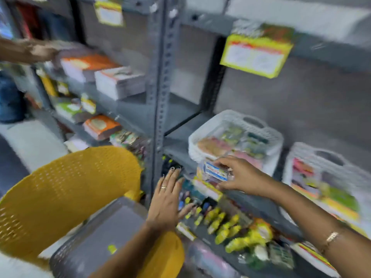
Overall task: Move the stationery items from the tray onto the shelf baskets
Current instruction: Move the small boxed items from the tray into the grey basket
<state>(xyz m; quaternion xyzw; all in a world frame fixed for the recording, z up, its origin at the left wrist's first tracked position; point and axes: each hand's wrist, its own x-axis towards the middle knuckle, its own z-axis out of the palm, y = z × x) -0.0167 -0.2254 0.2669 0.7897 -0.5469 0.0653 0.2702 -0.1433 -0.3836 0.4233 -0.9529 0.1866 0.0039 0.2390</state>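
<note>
In the head view, the right hand [239, 175] pinches a small clear plastic box with a blue-and-white label [215, 171] just below the white woven plastic basket [202, 137], likely to drop it in. The left hand [166, 199], spread and empty, hovers beside the grey tray [96, 233], also below the basket.

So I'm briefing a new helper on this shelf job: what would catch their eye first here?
Likely the big yellow chair at lower left, with a grey tray resting on it. Next, the right hand holding a small clear packet in front of a white basket full of colourful stationery, while the left hand hovers open beside it.
</note>
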